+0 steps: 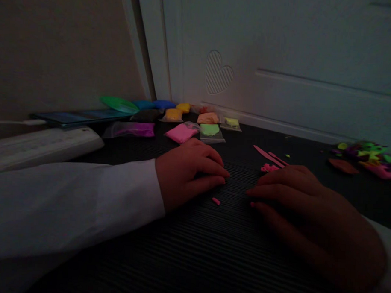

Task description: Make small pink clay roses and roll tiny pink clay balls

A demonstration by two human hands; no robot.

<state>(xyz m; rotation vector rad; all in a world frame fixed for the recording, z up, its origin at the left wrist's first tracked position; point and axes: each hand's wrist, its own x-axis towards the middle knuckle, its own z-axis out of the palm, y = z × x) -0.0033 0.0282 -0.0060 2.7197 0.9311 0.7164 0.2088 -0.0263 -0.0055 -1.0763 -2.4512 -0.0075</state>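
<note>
My left hand [193,174] rests on the dark ribbed tabletop, fingers extended and loosely bent, holding nothing I can see. Just below its thumb lies a short pink clay piece [216,201]. On the right, my right hand [311,223] hovers low or rests there, with thumb and forefinger tips apart. A tiny pink clay bit [252,204] sits at its thumb tip; whether it touches the thumb I cannot tell. Behind that hand are a crumpled pink clay lump [269,168], a pink plastic modelling knife [267,156] and a thinner pink tool [277,158].
Bagged clay, including a pink packet [182,132], a green packet [210,130] and a purple packet [135,129], lies at the back. A white power strip [48,145] and a tablet [84,117] are left. Multicoloured clay [371,154] is far right. A white panel [282,51] stands behind.
</note>
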